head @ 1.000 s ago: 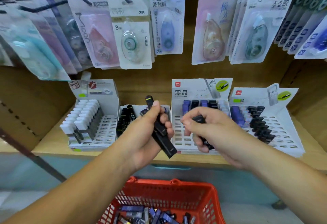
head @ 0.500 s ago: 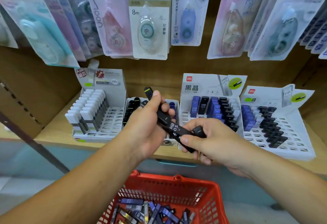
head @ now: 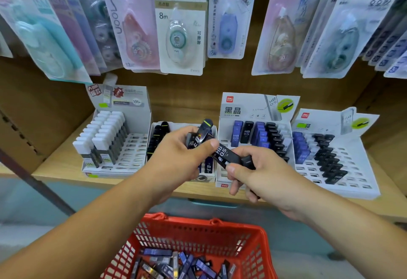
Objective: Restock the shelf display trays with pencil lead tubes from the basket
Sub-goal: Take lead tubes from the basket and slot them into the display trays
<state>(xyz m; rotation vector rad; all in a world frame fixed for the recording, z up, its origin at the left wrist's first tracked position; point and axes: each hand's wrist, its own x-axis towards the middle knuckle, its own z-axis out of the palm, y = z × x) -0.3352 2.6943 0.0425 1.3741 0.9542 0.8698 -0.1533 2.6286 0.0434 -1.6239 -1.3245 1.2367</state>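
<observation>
Our right hand (head: 264, 175) pinches a black plastic HB 0.5 lead tube (head: 226, 155) at its cap end; our left hand (head: 178, 155) clutches a bundle of black tubes (head: 198, 138).

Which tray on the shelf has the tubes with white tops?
The leftmost display tray. Its rows of tubes wear white caps; the other three trays to its right hold mainly black and blue ones.

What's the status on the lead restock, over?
Left hand grips a bunch of tubes. Right hand pinches one black HB 0.5 tube. Nothing blocking the display trays.
</observation>
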